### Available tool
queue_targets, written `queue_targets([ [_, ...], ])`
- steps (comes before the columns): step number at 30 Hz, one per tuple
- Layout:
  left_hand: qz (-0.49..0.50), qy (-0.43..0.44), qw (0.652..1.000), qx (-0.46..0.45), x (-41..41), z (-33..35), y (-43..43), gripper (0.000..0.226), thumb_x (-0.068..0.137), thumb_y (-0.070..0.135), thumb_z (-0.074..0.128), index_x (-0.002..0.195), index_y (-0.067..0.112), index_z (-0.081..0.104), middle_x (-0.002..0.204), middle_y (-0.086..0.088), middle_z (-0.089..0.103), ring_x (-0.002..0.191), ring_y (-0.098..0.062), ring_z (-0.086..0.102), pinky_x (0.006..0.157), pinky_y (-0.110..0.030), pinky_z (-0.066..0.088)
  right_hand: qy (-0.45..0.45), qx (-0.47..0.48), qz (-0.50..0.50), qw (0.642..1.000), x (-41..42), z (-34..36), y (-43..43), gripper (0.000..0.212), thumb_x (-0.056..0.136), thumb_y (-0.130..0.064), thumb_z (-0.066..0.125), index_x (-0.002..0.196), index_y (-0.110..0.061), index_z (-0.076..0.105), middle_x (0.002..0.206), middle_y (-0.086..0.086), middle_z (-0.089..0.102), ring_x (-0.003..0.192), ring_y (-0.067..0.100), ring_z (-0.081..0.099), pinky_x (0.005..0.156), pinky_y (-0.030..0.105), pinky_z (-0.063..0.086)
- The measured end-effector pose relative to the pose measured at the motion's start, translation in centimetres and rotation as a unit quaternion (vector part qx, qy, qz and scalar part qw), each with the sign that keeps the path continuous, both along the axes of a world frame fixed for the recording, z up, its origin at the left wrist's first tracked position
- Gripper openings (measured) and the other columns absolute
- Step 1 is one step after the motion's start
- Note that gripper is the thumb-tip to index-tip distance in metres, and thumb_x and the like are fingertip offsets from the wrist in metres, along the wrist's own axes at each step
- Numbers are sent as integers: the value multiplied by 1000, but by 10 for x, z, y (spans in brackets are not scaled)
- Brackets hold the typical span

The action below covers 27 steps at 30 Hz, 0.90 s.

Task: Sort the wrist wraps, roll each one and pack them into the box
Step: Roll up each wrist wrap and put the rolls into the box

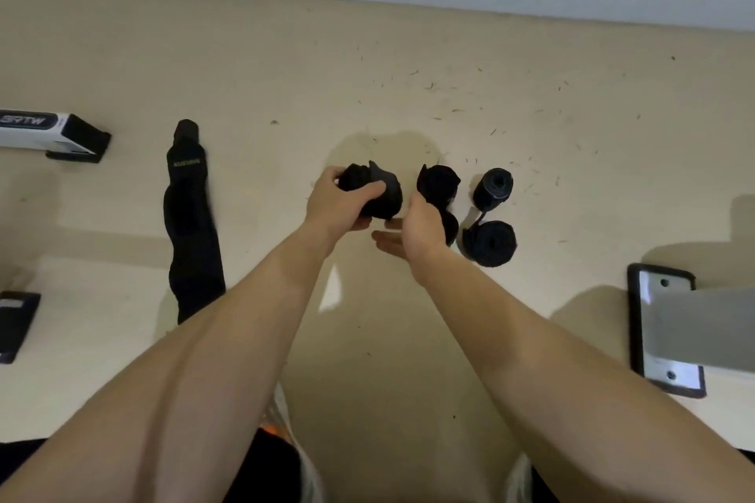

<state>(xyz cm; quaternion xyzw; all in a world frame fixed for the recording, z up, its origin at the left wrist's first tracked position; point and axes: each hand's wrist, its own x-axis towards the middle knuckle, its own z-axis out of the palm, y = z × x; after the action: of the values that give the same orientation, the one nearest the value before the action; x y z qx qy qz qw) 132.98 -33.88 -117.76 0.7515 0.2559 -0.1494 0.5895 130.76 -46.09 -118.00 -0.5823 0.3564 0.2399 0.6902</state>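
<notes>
The left hand (339,202) holds a black wrap (378,194), partly rolled, above the floor (408,73). Its fingers (333,178) are curled round the bundle and grip it, and a loose end of the wrap stands up just past the fingertips. The right hand (423,227) is just to the right of these fingers. Its own fingers (386,239) are straight and relaxed and point left, below the wrap. They hold nothing, and I cannot tell if they touch the wrap. Three rolled wraps are on the floor, on the right side of the right hand. The first roll (437,180) is just beyond the knuckles and is partly hidden by the hand. The second roll (493,185) stands further right. The third roll (490,243) lies near the right wrist, and a thin strap seems to run between it and the second roll. Well to the left of the left fingers, a long wrap (192,216) lies flat on the floor, not rolled, with small pale letters on it. A white bar (36,129) with a black foot is further left, and a metal plate (662,333) lies to the right of the right forearm.
</notes>
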Motion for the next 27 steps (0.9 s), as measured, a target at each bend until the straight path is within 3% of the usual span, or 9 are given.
queue_targets([
  [3, -44, -26, 992, 112, 17, -31, 0, 63, 79, 29, 88, 131, 20, 54, 120, 2, 60, 104, -23, 68, 85, -39, 63, -5, 13, 19, 1000, 2, -26, 10, 38, 105, -15, 36, 141, -20, 48, 113, 5, 62, 94, 29, 72, 83, 44, 63],
  [6, -105, -47, 972, 205, 32, -57, -7, 67, 78, 31, 87, 136, 19, 55, 128, 0, 63, 116, -21, 62, 97, -33, 53, -16, 28, 32, 999, 8, -44, 20, 55, 102, -4, 38, 151, -29, 41, 124, -1, 60, 110, 29, 68, 90, 43, 60],
  [8, -142, -48, 955, 254, 42, -69, -13, 66, 79, 30, 85, 136, 19, 55, 131, -3, 62, 118, -22, 60, 95, -33, 50, -10, 33, 25, 999, 14, -54, 23, 56, 102, -5, 39, 150, -33, 42, 127, -1, 63, 114, 29, 66, 92, 44, 59],
  [10, -177, -43, 942, 282, 50, -77, -18, 65, 79, 31, 83, 136, 19, 55, 130, -4, 61, 118, -25, 60, 95, -37, 51, -1, 31, 13, 999, 18, -63, 26, 45, 103, -8, 38, 138, -34, 51, 118, 0, 67, 115, 28, 66, 93, 45, 58],
  [13, -212, -40, 932, 292, 56, -86, -23, 66, 81, 30, 82, 139, 20, 54, 132, -5, 60, 120, -26, 59, 98, -39, 50, 3, 29, 1, 1000, 20, -74, 26, 38, 103, -11, 37, 127, -37, 51, 122, 3, 69, 118, 30, 65, 96, 48, 57],
  [17, -234, -34, 938, 252, 58, -89, -22, 74, 82, 27, 83, 147, 16, 49, 142, -5, 60, 130, -26, 56, 105, -36, 45, 1, 22, -22, 1000, 18, -81, 21, 56, 101, -4, 38, 149, -32, 43, 135, 2, 62, 119, 28, 63, 99, 48, 55],
  [20, -228, -24, 950, 213, 55, -84, -18, 82, 84, 24, 83, 154, 14, 42, 151, -5, 54, 139, -25, 51, 109, -31, 39, -1, 12, -16, 1000, 15, -79, 19, 59, 101, -3, 37, 153, -30, 40, 139, 0, 56, 103, 21, 62, 96, 45, 55],
  [27, -207, 22, 953, 220, 13, -64, 22, 69, 95, 29, 71, 156, 15, 40, 156, -7, 49, 141, -24, 49, 110, -31, 39, 28, -7, 60, 998, -4, -58, 33, 59, 104, -9, 39, 160, -22, 26, 113, -3, 53, 111, 26, 63, 98, 46, 56],
])
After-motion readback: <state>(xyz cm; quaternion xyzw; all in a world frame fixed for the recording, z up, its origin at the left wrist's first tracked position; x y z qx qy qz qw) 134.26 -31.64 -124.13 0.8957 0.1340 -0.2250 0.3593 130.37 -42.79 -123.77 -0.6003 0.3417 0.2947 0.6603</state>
